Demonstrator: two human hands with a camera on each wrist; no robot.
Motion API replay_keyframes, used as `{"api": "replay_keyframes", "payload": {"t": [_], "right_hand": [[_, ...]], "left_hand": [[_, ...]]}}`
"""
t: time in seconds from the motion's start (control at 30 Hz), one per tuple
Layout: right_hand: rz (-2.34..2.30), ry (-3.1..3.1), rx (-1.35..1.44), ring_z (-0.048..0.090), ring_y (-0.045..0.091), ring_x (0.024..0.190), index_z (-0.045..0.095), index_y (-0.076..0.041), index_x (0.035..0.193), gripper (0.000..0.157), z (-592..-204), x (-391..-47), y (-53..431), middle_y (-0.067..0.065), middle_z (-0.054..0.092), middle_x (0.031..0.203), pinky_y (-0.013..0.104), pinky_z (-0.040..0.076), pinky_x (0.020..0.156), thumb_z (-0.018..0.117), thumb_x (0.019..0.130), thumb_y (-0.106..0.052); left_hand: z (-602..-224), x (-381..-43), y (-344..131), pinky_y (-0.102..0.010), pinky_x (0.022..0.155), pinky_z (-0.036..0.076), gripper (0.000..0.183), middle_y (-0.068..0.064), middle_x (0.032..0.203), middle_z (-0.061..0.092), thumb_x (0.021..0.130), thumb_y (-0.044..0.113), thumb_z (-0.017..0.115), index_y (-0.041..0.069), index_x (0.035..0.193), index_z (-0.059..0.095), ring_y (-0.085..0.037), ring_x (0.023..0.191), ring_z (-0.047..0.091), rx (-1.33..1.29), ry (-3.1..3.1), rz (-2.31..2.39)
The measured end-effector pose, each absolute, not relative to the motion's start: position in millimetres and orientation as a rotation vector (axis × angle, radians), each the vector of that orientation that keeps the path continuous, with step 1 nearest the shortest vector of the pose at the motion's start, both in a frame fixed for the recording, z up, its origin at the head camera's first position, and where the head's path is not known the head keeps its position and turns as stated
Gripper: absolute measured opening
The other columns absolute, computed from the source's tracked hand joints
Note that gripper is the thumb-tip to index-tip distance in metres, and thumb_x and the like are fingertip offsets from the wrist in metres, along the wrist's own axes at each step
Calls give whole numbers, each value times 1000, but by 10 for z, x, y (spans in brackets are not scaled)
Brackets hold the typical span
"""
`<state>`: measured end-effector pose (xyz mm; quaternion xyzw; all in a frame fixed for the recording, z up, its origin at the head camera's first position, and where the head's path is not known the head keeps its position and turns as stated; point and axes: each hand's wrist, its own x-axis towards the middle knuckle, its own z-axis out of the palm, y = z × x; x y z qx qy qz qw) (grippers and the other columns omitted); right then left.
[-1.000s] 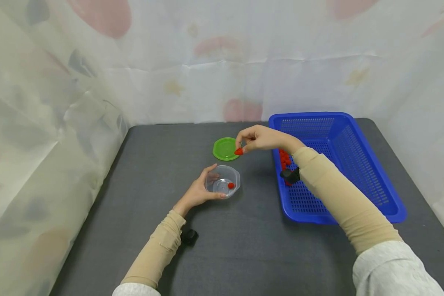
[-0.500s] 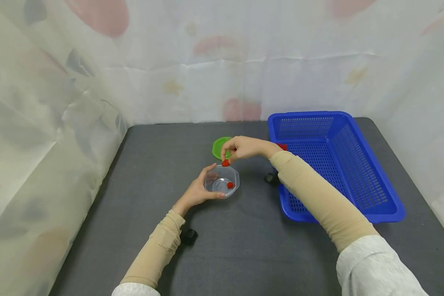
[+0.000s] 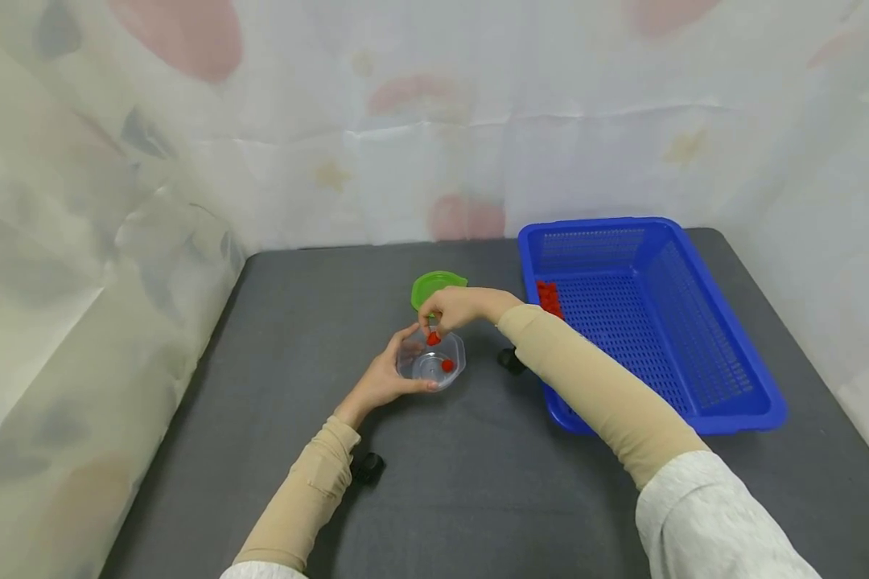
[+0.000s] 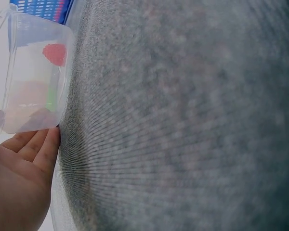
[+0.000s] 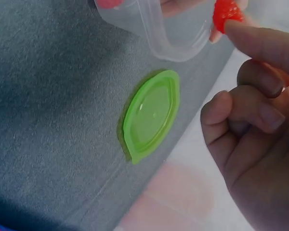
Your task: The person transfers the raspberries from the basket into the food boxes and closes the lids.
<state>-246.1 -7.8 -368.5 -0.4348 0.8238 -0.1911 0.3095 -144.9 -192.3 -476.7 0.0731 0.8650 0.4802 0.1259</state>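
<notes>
My left hand [image 3: 380, 382] grips a clear plastic container [image 3: 459, 358], thumb on the near side and fingers round the far side. One raspberry [image 3: 446, 365] lies inside; the left wrist view shows this raspberry [image 4: 54, 54] through the container wall. Over the container's far rim, my right hand [image 3: 458, 307] pinches another raspberry [image 3: 433, 338] between thumb and fingertips. The right wrist view shows that raspberry [image 5: 225, 13] at the thumb tip, the other fingers curled in. A green lid [image 3: 438, 280] lies flat just behind the container, partly covered by the right hand.
A blue mesh basket [image 3: 615, 322] stands on the right of the dark grey table [image 3: 319, 322]. Several more red raspberries [image 3: 548, 297] lie along its left side, partly hidden by the right arm. A patterned white curtain [image 3: 297, 185] hangs behind the table.
My right hand has carried its raspberry left and nearer from beside the green lid to over the container. The left hand keeps its hold on the container in the same place.
</notes>
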Motion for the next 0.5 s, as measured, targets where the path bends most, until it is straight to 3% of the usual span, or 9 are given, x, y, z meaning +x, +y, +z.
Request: {"api": "replay_keyframes", "payload": {"t": [0.3, 0.5], "right_hand": [[-394, 2201, -1098, 41, 13, 65, 65, -15, 97, 16, -3767, -2445, -109, 2, 54, 85, 24, 36, 59, 59, 85, -5], [-356, 2220, -1107, 40, 13, 67, 65, -15, 98, 17, -3801, -2455, -150, 1, 52, 85, 24, 35, 59, 59, 85, -5]], "left_hand": [[-4759, -1446, -1923, -50, 100, 39, 97, -3, 134, 51, 64, 45, 83, 49, 140, 21, -25, 127, 46, 200, 2508, 1402], [-4731, -1427, -1938, -51, 101, 38, 97, -3, 136, 49, 65, 46, 82, 48, 140, 21, -27, 128, 45, 189, 2499, 1406]]}}
